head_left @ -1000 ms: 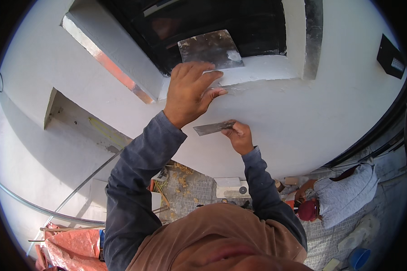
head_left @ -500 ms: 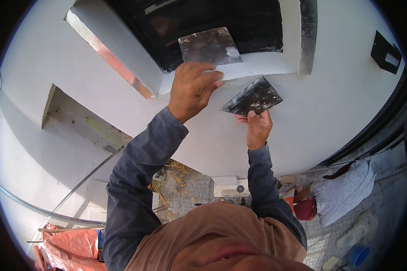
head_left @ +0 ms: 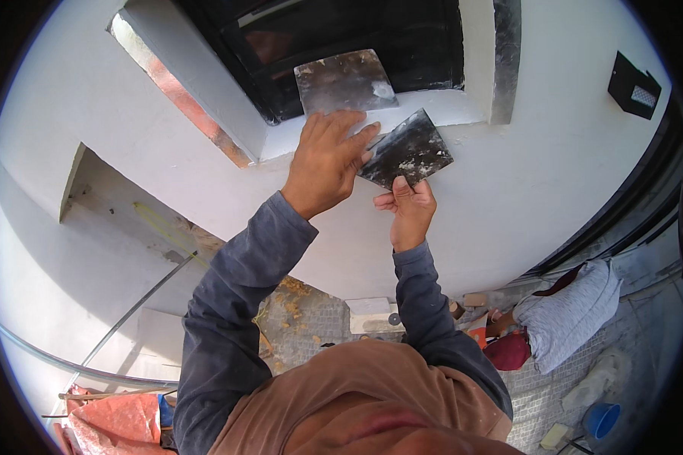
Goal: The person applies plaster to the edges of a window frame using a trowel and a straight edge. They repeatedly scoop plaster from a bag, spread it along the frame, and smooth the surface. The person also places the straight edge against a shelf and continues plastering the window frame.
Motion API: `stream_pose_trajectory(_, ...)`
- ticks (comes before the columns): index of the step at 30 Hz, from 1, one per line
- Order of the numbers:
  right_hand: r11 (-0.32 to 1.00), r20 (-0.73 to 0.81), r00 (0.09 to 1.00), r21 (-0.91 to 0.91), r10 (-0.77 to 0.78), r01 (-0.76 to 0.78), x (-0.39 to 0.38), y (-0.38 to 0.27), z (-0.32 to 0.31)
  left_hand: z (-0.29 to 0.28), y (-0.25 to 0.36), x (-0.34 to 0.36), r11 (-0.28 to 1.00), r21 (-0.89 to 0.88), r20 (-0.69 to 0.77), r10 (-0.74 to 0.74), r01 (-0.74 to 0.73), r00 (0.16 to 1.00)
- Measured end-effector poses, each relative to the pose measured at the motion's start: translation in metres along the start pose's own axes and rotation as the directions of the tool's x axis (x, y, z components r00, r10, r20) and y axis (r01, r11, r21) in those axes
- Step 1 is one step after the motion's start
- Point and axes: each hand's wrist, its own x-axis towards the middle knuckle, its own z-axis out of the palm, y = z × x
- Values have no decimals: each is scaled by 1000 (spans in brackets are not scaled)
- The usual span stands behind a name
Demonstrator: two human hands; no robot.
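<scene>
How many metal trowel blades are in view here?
2. One blade lies against the white ledge under the left hand; the other blade, darker and tilted, is held by the right hand. None seems hidden.
</scene>
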Motion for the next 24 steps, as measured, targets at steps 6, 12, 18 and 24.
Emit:
stream_pose_trajectory(6, 999, 0, 1000, -31, -13, 13, 0, 3, -2, 1, 0, -3, 1000, 18, -9, 5, -5, 1000)
stream_pose_trajectory(12, 999, 1, 1000, -29, 18, -18, -4, 5, 1, 1, -1, -4, 1000, 12, -4, -5, 5, 1000)
stream_pose_trajectory(18, 999, 15, 999, -27, 46, -46, -9, 7, 5, 1, -2, -3, 1000, 8, 6, -10, 10, 1000)
stream_pose_trajectory(24, 1000, -16, 1000, -12, 12, -12, -7, 0, 7, -2, -2, -4, 1000, 28, 8, -10, 10, 1000)
